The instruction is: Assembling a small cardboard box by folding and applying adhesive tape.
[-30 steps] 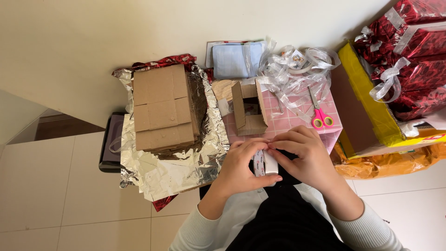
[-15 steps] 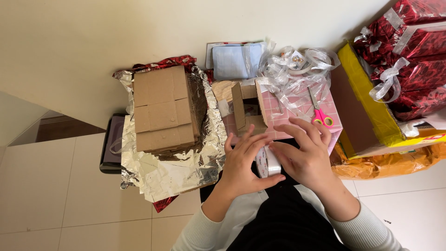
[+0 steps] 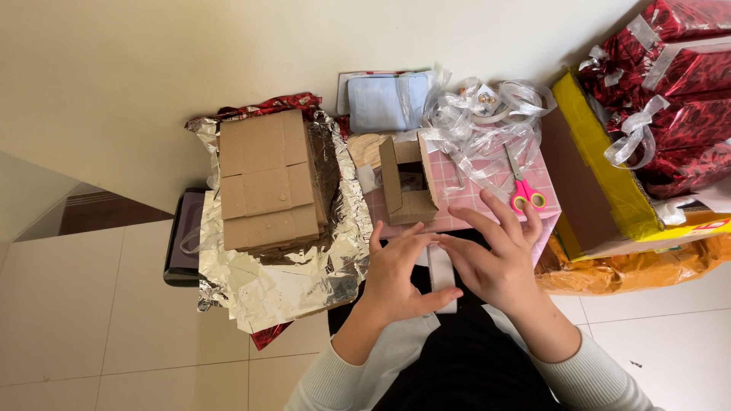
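I see both hands lower in the frame than half a second ago: left hand [image 3: 400,278] and right hand [image 3: 495,262] now pinch a white strip [image 3: 442,275] flat over the lap, below the small open carton [image 3: 409,180]. Pink scissors [image 3: 524,190] untouched.
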